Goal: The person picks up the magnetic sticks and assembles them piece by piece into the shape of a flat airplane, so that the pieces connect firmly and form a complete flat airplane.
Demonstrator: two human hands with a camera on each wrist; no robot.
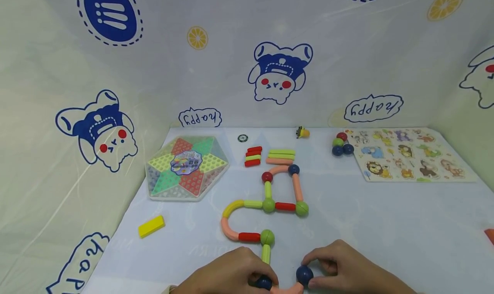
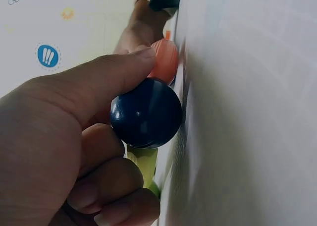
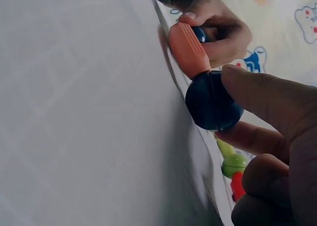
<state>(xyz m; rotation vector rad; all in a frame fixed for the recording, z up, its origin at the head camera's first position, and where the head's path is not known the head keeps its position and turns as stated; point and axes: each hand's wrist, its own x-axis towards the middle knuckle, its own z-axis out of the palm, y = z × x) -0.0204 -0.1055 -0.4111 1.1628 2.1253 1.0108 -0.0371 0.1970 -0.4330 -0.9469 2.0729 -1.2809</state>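
Note:
At the front edge of the head view, my left hand grips a dark blue ball, its thumb lying along a curved salmon-pink rod. That rod spans to a second dark blue ball, which my right hand pinches between thumb and fingers. In the right wrist view the rod's ribbed end meets this ball. A light green rod runs from beside my left fingers up to a green ball. Beyond it, a red rod and a curve of pink and yellow pieces continue the chain.
Farther back, a loop of rods and balls includes a red ball. Loose short rods lie behind it. A hexagonal game board and yellow block sit left; spare balls and an animal picture board sit right.

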